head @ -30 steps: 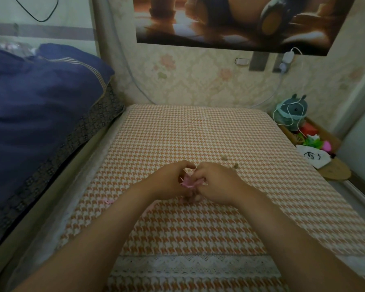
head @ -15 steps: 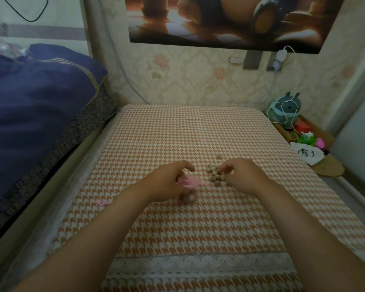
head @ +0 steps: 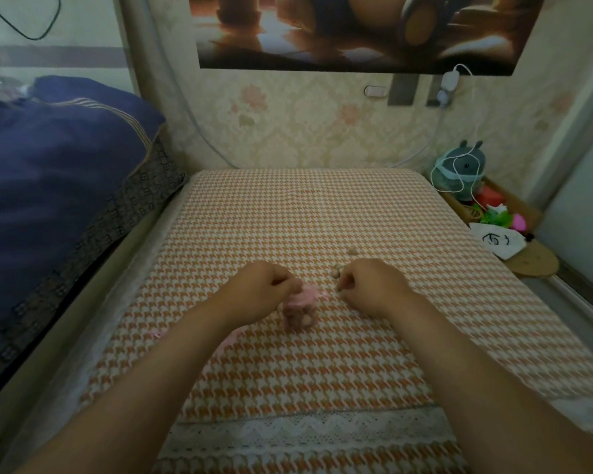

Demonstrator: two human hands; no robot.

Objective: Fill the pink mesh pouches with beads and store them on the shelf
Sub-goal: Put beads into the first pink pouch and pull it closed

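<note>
Left hand (head: pixel 264 289) pinching top of pink mesh pouch (head: pixel 300 307). Right hand (head: pixel 374 289), just beside, curling over small round tan beads (head: pixel 337 268); grip not clear.

With our left hand (head: pixel 264 289) we pinch the gathered top of the pink mesh pouch (head: pixel 300 311), which stands on the orange houndstooth tablecloth (head: pixel 305 213) with beads showing through its mesh. Just beside it, our right hand (head: pixel 374 289) has its fingers curled around a few tan beads (head: pixel 337 268). One more bead (head: pixel 351 250) lies loose a little beyond.
</note>
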